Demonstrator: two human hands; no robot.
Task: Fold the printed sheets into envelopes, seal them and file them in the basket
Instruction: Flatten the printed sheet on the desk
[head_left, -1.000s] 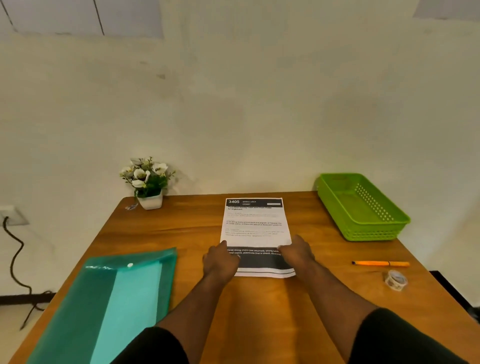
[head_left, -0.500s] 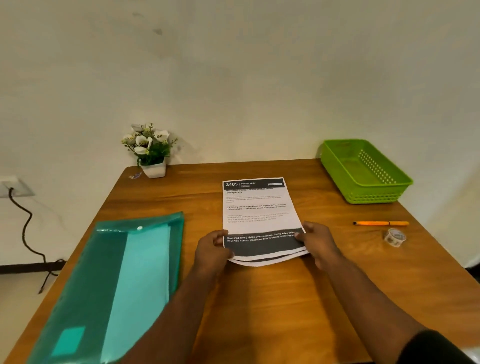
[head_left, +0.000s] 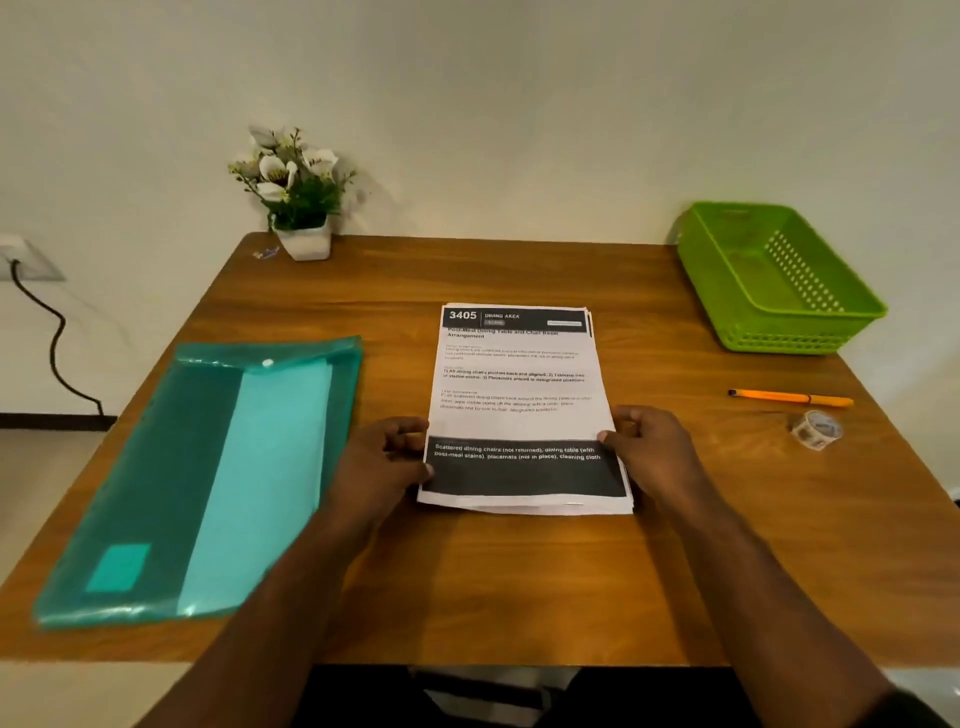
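A thin stack of printed sheets (head_left: 517, 400) lies in the middle of the wooden table (head_left: 519, 582), headed "3405 DINING AREA", with a black band near its lower edge. My left hand (head_left: 387, 462) grips the stack's lower left edge, thumb on top. My right hand (head_left: 652, 452) grips the lower right edge the same way. The sheets' near edge is slightly fanned. An empty green basket (head_left: 831, 322) stands at the far right of the table.
A teal plastic snap folder (head_left: 208, 483) lies at the left. A potted white flower (head_left: 296, 197) stands at the back left. An orange pen (head_left: 792, 398) and a small roll of tape (head_left: 816, 428) lie to the right. A cable hangs from a wall socket at far left.
The sheets have slid toward me. Both hands went from resting on the lower part of the stack to holding its side edges. The camera has tilted down.
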